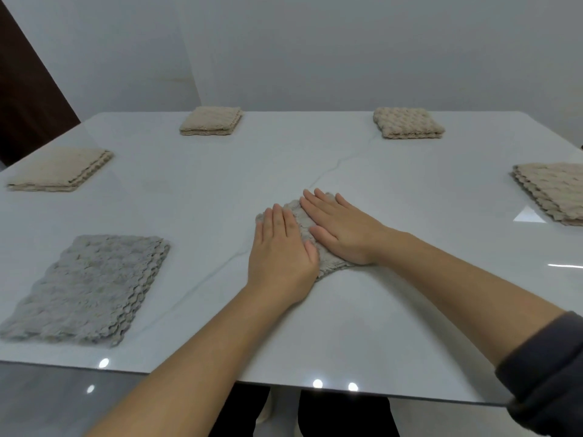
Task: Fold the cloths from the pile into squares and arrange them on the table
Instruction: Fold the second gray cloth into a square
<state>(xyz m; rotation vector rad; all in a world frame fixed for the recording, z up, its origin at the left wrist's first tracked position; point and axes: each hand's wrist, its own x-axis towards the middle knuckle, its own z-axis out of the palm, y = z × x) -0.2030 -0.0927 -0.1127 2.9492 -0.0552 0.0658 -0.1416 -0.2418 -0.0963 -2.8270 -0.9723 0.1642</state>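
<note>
White glossy table point(220, 184) stands before a plain pale wall, and on its near middle your left hand point(280, 247) and your right hand point(340, 228) lie flat, close together, with straight fingers pressing down on the small grey cloth point(331, 266). A second grey cloth point(91, 288) lies folded at your near left, well apart. Four folded beige ones lie farther out: the left beige cloth point(60, 168), the far-left beige cloth point(211, 120), the far-right beige cloth point(408, 123) and the right beige cloth point(552, 193).
</note>
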